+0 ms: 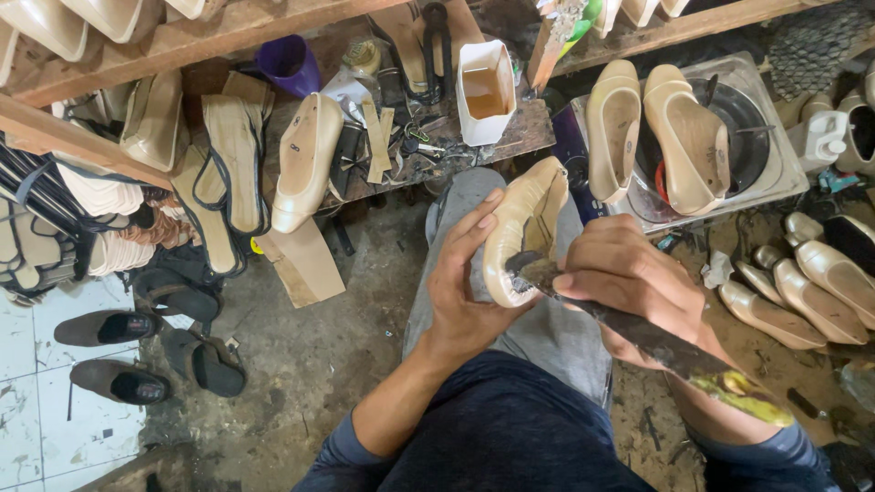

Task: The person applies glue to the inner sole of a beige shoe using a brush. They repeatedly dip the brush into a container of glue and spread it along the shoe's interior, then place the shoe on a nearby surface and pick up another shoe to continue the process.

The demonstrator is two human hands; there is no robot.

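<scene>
Our left hand (465, 282) is wrapped around the beige shoe (521, 228), fingers up its left side, sole facing us, held over our lap. Our right hand (629, 282) is clenched on a dark glue-stained tool (656, 342), its tip touching the shoe's heel end. Right of that, two beige shoes (656, 132) rest on a metal tray (775, 173).

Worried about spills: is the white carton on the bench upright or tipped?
Upright: the white carton stands on the wooden bench, open top facing up.
</scene>
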